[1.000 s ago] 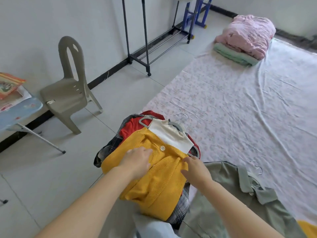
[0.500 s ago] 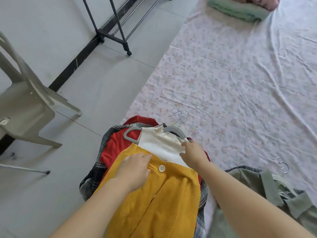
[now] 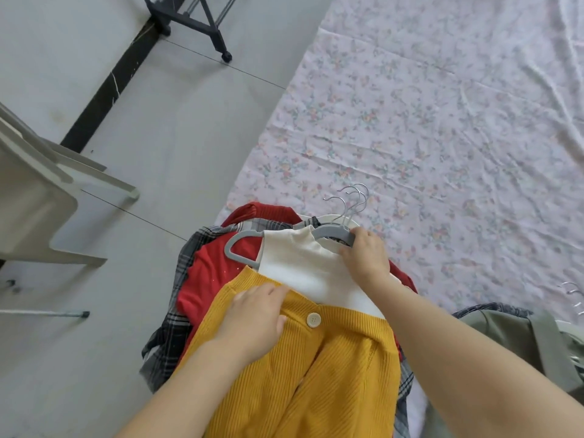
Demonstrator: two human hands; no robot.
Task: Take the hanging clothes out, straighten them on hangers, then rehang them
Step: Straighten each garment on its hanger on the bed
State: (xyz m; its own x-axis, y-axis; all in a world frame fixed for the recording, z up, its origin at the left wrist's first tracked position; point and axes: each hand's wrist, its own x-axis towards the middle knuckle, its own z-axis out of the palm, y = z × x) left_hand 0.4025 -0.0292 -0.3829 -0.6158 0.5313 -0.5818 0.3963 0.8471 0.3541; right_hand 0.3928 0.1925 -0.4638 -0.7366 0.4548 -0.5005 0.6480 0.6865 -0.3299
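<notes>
Yellow cardigan [image 3: 303,374], over white top [image 3: 303,273]: being pressed flat by left hand [image 3: 256,320]; grey hanger [image 3: 335,237] being gripped by right hand [image 3: 365,257].

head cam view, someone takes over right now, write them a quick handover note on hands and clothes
Left hand: open, resting flat on the yellow cardigan.
Right hand: grips the right end of the grey hanger.
Things: cardigan and white top lie on a pile, over a red garment and plaid shirt, at the floral sheet's edge; a green shirt lies to the right.
Done: these clothes are down from the rack.
Left: one hanger shoulder pokes out bare; seat the cardigan on it, straighten the others, rehang all.
</notes>
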